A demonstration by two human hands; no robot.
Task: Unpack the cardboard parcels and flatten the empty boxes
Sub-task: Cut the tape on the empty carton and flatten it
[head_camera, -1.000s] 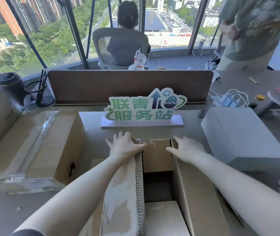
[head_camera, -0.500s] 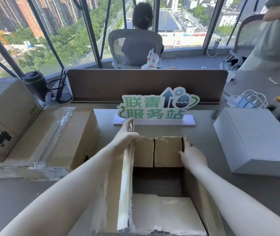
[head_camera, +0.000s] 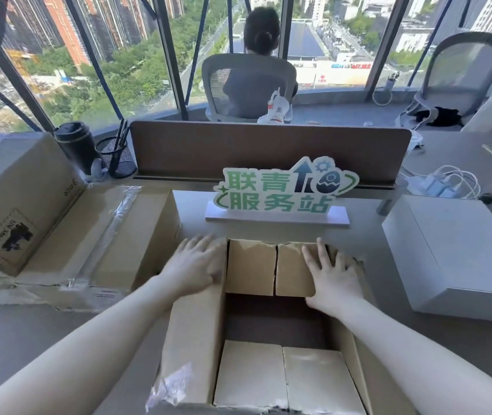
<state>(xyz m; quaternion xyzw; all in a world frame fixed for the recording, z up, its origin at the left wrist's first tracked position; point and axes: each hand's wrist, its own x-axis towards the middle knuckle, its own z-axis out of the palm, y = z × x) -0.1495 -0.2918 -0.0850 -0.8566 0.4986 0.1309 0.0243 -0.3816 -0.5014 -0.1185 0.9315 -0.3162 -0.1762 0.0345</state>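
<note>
- So the open box (head_camera: 268, 324) sits dead centre on the worktop (head_camera: 388, 339), right in front of the person. Its long side flaps are spread out at 9 and 3 o'clock, and the short flaps are folded in at 12 and 6.
- You can see dark surface through the middle gap, so I'd guess it's empty and the step now is flattening.
- Left hand (head_camera: 193, 265) lies flat on the 9 o'clock flap, fingers straight and spread, pressing rather than gripping.
- Right hand (head_camera: 333, 277) does the same at the 12 o'clock end of the 3 o'clock side, with fingers splayed over the flap and the box corner and nothing pinched.
- To do this well, I'd push both palms outward and down together so the walls fold along their creases. Otherwise that torn far edge may rip further.
- Watch the sealed box (head_camera: 104, 235) at 9 o'clock, which lies just beside the left flap and could block it.
- The green sign (head_camera: 283, 187) at 12 o'clock and the white box (head_camera: 454, 250) at 3 o'clock are near too, so sliding the box toward 6 o'clock first might help.
</note>
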